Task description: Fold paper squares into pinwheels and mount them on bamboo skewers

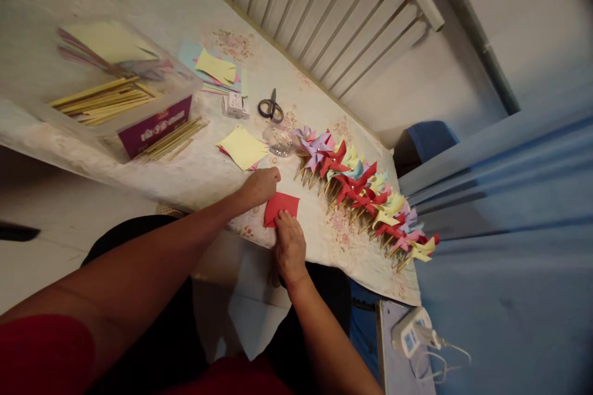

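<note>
A red paper square (288, 202) lies near the table's front edge. My right hand (291, 247) rests on its near side, fingers together and pressing on it. Just beyond its far left corner is my left hand (260, 187), closed in a pinch; anything between the fingertips is too small to tell. A stack of cut paper squares (243, 147), yellow on top, lies beyond my left hand. Near that stack sits a clear bag of small shiny pieces (280, 142). Finished paper pinwheels (352, 185) on sticks lie in a long row to the right.
Dark-handled scissors (271, 108), a small box (236, 106) and more coloured paper (215, 68) lie farther back. At left stands a plastic bin (160, 126) with sticks and paper, with loose sticks (173, 139) beside it. A white device with a cable (412, 333) sits low at right.
</note>
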`<control>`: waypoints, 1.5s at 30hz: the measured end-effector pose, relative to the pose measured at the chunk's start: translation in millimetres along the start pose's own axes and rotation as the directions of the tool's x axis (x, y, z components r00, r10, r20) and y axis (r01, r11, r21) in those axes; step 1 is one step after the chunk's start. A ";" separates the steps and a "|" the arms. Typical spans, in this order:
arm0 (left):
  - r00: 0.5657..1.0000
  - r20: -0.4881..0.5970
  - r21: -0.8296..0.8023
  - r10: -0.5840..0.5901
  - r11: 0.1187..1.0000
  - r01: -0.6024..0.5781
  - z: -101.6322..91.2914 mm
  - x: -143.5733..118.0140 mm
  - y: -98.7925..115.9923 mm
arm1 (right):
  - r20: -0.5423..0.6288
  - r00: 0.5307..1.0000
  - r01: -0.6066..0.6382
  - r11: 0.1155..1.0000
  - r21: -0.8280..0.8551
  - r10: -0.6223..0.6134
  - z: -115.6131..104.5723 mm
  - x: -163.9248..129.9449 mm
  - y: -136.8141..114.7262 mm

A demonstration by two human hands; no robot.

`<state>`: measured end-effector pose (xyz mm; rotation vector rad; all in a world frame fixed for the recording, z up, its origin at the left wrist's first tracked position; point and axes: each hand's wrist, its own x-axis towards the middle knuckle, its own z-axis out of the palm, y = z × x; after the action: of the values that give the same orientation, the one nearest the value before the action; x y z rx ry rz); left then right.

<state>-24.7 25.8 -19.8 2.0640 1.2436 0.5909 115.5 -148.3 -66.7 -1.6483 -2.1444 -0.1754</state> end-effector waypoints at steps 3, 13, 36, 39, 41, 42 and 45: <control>1.000 -0.018 0.005 0.011 1.000 -0.011 1.5 2.5 -0.9 | 0.010 1.000 0.000 1.000 -0.031 0.001 2.1 -7.2 -7.7; 0.909 -0.337 -0.052 0.246 0.959 -0.279 1.5 -17.3 17.1 | 0.143 0.990 0.012 0.992 -0.126 0.006 -4.8 -27.5 -28.9; 0.941 0.097 0.388 0.324 0.859 -0.335 40.0 -72.3 19.5 | 0.272 0.961 -0.030 0.995 -0.093 0.054 -11.1 -12.1 -30.1; 0.933 0.107 0.420 0.344 0.835 -0.356 33.8 -78.5 17.7 | 0.266 0.962 -0.035 0.996 -0.083 0.056 -12.6 -13.8 -26.8; 0.928 0.123 0.436 0.350 0.822 -0.368 29.8 -83.2 16.6 | 0.250 0.966 -0.047 0.996 -0.076 0.065 -12.5 -16.1 -25.1; 0.928 0.132 0.441 0.349 0.818 -0.371 28.4 -85.3 16.0 | 0.243 0.968 -0.055 0.996 -0.073 0.071 -12.5 -17.4 -24.5; 0.935 0.135 0.451 0.329 0.820 -0.353 27.8 -89.5 13.4 | 0.226 0.970 -0.077 0.995 -0.068 0.091 -14.3 -21.4 -23.6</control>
<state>-38.4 -66.9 -33.5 2.7311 1.0618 0.4109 101.2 -179.1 -58.8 -1.8696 -2.2486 -0.0236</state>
